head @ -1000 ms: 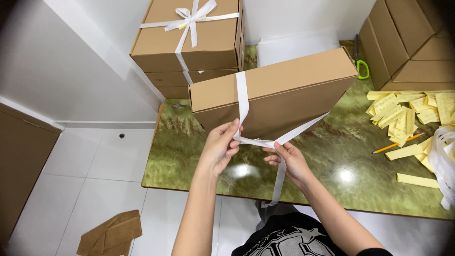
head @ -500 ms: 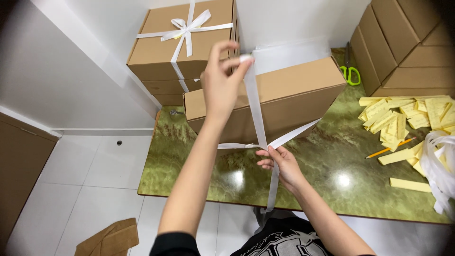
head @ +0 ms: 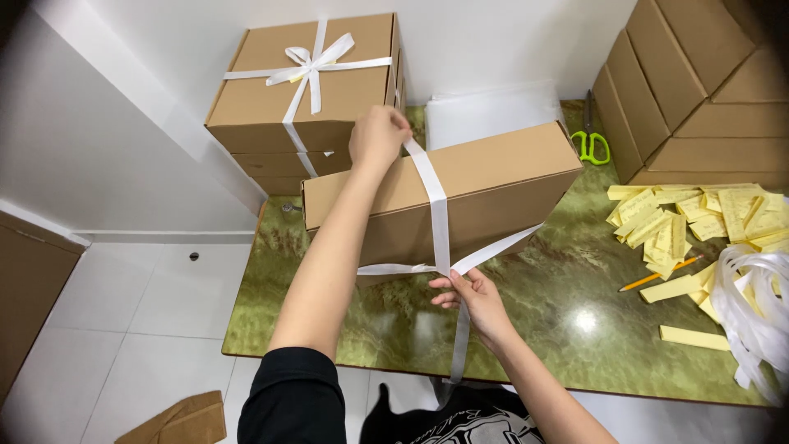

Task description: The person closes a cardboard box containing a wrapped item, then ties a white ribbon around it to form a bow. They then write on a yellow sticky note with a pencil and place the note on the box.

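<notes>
a: ribbon [head: 438, 215], one white satin strip, ran up the front and over the top of the plain brown cardboard box [head: 460, 189] that stood on the glossy green marbled table [head: 567, 304].
b: and the hands?
a: left hand [head: 378, 136] was closed on the ribbon at the box's far top edge. right hand [head: 472, 298] pinched it below the box's front, where the strips crossed; one tail hung off the table edge.
b: how many boxes?
a: one being tied. behind it, a stack with a finished box [head: 308, 82] on top, carrying a white bow. flat brown boxes leaned in a pile [head: 699, 90] at the right; i couldn't count them for sure.
b: other bits?
a: one pair of green-handled scissors [head: 590, 140], one orange pencil [head: 659, 274], a heap of yellow paper slips [head: 699, 218], and a bunch of loose white ribbon [head: 756, 312] at the right edge.
</notes>
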